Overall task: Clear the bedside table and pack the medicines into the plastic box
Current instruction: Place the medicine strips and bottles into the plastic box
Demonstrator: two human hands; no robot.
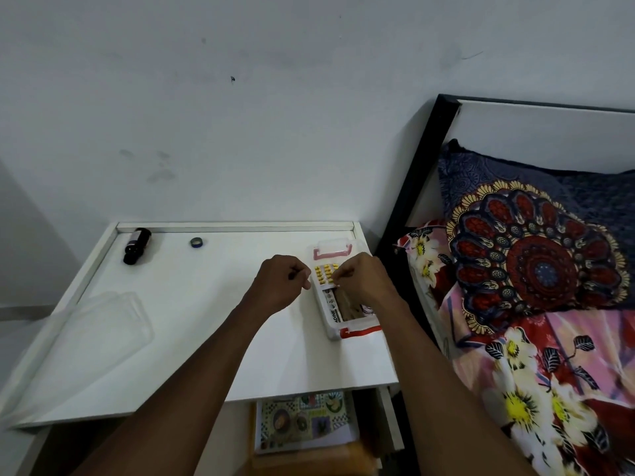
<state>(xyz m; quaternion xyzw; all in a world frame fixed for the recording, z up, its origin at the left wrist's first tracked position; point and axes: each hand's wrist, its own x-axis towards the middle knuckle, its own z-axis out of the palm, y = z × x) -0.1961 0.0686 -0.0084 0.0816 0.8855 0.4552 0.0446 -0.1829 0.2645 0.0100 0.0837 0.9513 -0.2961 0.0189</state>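
Observation:
A clear plastic box point(332, 333) with red clasps stands at the right side of the white bedside table point(192, 324). Inside lie a blister pack of yellow pills point(323, 273) and a white medicine carton point(332, 309). My right hand point(360, 278) hovers over the box, its fingertips pinching the blister pack's near edge. My left hand point(280, 280) is just left of the box with fingers curled; I cannot make out anything in it. A dark brown bottle point(136, 245) lies on its side at the table's back left.
A small roll of blue tape point(196, 242) sits near the back rim. The box's clear lid point(92, 334) lies at the table's front left. An open drawer point(305, 420) holds a patterned item below the front edge. The bed with a patterned pillow point(536, 255) borders the right.

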